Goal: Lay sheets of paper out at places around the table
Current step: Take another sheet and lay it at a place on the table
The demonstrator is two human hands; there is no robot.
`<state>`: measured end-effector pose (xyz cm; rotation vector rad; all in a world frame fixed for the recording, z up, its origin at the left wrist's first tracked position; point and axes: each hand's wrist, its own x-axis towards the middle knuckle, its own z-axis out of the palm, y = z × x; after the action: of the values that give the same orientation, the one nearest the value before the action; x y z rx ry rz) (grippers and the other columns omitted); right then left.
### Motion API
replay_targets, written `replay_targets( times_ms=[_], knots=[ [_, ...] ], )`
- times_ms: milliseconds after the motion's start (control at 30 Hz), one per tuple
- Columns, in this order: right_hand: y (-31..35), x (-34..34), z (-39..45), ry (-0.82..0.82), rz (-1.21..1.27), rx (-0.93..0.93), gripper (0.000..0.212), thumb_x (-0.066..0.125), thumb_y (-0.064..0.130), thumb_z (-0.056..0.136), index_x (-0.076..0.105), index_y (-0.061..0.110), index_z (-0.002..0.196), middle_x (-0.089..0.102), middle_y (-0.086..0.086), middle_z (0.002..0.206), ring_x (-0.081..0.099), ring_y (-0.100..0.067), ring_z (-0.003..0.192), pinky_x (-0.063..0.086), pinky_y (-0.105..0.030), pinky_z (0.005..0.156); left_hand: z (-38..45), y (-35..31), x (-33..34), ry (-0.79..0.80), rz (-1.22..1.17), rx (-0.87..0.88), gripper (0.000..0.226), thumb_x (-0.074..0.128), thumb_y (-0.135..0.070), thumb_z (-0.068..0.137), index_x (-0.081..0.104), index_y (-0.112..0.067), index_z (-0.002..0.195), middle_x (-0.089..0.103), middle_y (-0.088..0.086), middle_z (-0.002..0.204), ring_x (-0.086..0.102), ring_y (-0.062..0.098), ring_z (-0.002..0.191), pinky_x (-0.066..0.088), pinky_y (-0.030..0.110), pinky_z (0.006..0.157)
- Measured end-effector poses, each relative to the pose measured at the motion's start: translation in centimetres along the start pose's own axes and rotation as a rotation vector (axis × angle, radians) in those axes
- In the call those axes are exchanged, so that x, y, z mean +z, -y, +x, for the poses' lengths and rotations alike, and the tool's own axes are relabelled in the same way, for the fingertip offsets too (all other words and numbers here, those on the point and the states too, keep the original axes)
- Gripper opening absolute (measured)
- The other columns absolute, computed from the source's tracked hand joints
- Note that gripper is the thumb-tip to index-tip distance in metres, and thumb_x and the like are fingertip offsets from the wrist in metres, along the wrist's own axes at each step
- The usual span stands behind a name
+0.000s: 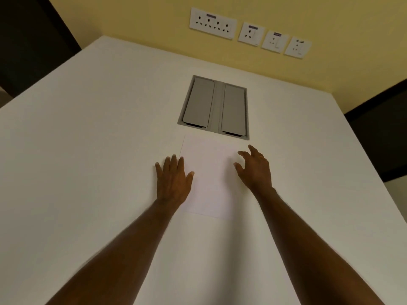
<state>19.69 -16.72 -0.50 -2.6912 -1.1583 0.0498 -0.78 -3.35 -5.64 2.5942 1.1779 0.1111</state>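
Paper [209, 175] flat btwn 2 hands, far edge near hatch [214, 107].

White table with one sheet laid flat at its middle

A broad white table [88, 150] is seen from above, its far edge set against a yellow wall. A grey recessed hatch [214, 107] with two closed flaps side by side is set flush into the tabletop toward the far side. A single white sheet of paper [209, 172] is laid flat on the surface just in front of the hatch, its far edge close to the hatch frame but apart from it. The sheet's left edge is overlapped by the left hand [172, 181], which is spread flat on the tabletop; whether the right hand [255, 168], placed with fingers curled at the sheet's right edge, touches it cannot be told.
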Motion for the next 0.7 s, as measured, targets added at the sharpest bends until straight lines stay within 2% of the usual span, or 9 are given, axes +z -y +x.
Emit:
replay_targets(
  times_ms=[100,267,400,500,533,600,667,700],
  knots=[
    [0.2,2.0,2.9,0.063,0.017,0.045,0.056,0.055,0.043,0.097,0.045,0.022,0.147,0.019,-0.012,0.165,0.03,-0.033,0.147,0.029,-0.045,0.118,1.1,1.2,1.9,-0.003,0.069,0.057,0.072,0.018,-0.054,0.102,0.009,-0.011,0.158,0.004,0.014,0.167,0.001,0.031,0.155,0.002,0.056,0.124],
    [-0.2,4.9,5.6,0.206,-0.017,0.082,0.07,0.043,0.057,0.098,0.024,0.023,0.157,-0.003,-0.012,0.167,0.009,-0.034,0.153,0.018,-0.051,0.122,1.4,2.3,3.5,-0.011,0.092,0.102,0.075,0.017,-0.058,0.101,0.007,-0.011,0.158,-0.001,0.015,0.167,-0.003,0.031,0.155,0.001,0.057,0.124],
    [-0.4,6.8,5.7,0.236,-0.022,0.057,0.068,0.038,0.056,0.1,0.019,0.025,0.158,-0.003,-0.011,0.168,0.001,-0.032,0.154,0.011,-0.054,0.122,1.5,2.6,4.0,-0.03,0.096,0.114,0.076,0.016,-0.059,0.1,0.007,-0.01,0.158,0.0,0.015,0.167,-0.003,0.031,0.155,0.002,0.058,0.123],
    [-0.3,7.0,5.2,0.17,-0.004,0.01,0.058,0.041,0.05,0.101,0.03,0.029,0.154,0.008,-0.011,0.167,0.009,-0.03,0.154,0.011,-0.053,0.122,1.6,2.5,4.2,-0.042,0.085,0.106,0.077,0.018,-0.06,0.1,0.008,-0.011,0.158,0.0,0.015,0.167,-0.003,0.031,0.155,0.0,0.057,0.124],
    [-0.2,6.8,5.0,0.118,0.009,-0.029,0.053,0.045,0.045,0.101,0.038,0.028,0.151,0.016,-0.012,0.166,0.017,-0.031,0.152,0.015,-0.051,0.121,1.6,2.5,4.2,-0.044,0.078,0.103,0.077,0.02,-0.06,0.1,0.008,-0.011,0.158,0.001,0.014,0.167,-0.002,0.03,0.155,-0.001,0.056,0.124],
    [0.3,6.1,4.0,-0.009,0.164,-0.112,0.043,0.056,0.031,0.098,0.055,0.022,0.141,0.044,-0.014,0.153,0.043,-0.032,0.14,0.032,-0.045,0.116,1.7,2.7,4.1,-0.035,0.054,0.109,0.077,0.022,-0.061,0.1,0.01,-0.011,0.158,0.002,0.014,0.167,-0.002,0.029,0.155,-0.003,0.055,0.124],
    [1.6,4.7,2.5,-0.076,0.407,-0.128,0.038,0.06,0.024,0.096,0.062,0.023,0.135,0.064,-0.005,0.135,0.06,-0.023,0.123,0.044,-0.033,0.104,1.9,3.0,3.5,-0.022,-0.094,0.117,0.077,0.028,-0.061,0.099,0.013,-0.013,0.158,0.004,0.012,0.168,-0.001,0.026,0.155,-0.005,0.053,0.124],
    [2.5,3.7,1.5,-0.086,0.497,-0.156,0.038,0.061,0.024,0.097,0.062,0.024,0.135,0.066,0.0,0.131,0.062,-0.017,0.12,0.045,-0.028,0.102,1.9,3.1,3.0,-0.029,-0.269,0.102,0.077,0.034,-0.059,0.099,0.015,-0.014,0.157,0.007,0.01,0.168,0.001,0.024,0.155,-0.005,0.051,0.125]
  ],
)
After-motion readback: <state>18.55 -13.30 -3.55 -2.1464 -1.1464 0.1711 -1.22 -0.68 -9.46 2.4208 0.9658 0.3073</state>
